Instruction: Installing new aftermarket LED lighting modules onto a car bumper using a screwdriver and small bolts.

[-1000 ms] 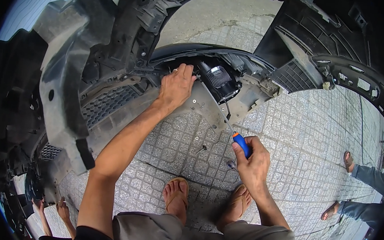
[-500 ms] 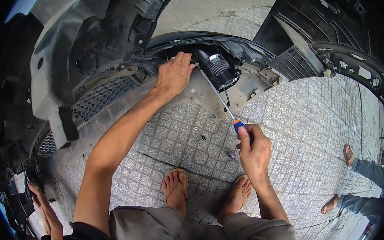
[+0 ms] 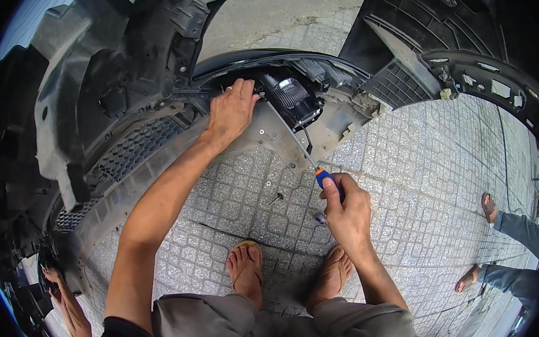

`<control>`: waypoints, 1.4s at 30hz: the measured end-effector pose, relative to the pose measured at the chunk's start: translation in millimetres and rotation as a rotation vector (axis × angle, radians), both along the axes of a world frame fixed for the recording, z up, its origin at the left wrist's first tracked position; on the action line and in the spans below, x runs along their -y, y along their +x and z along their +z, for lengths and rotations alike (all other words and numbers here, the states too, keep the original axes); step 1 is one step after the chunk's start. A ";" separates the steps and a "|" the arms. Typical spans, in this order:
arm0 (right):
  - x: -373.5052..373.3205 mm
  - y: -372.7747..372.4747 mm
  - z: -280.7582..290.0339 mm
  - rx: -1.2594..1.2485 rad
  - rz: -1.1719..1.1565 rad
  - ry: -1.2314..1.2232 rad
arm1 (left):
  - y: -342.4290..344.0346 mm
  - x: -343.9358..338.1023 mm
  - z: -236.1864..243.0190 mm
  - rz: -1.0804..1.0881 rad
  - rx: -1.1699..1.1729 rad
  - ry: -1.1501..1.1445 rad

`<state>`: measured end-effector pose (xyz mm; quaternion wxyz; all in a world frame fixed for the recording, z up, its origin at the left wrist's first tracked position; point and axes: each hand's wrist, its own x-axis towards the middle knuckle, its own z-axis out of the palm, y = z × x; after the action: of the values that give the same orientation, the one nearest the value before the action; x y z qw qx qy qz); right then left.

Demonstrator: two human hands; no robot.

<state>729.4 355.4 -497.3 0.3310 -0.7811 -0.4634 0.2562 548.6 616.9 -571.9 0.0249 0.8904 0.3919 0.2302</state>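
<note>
Right grip clasps your screwdriver beside finned unit.
Likely light, stiff; take the handle. Left grip: can't tell.

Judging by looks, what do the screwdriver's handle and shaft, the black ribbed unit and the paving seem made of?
Screwdriver handle: probably plastic or rubber; opaque blue with an orange collar.
Shaft: likely bare metal; slender, straight and silvery.
Black ribbed unit: perhaps cast metal, slightly shiny, with parallel fins; plastic remains possible.
Paving: seemingly concrete or stone; speckled grey and grooved.
</note>
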 end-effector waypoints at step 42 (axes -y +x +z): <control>1.0 13.2 3.2 -0.659 -0.004 0.044 | -4.4 -5.1 10.8 -0.028 0.006 -0.019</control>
<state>742.6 354.4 -494.1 0.4803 -0.6499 -0.3351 0.4843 544.2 622.0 -561.1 0.0378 0.8949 0.3813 0.2289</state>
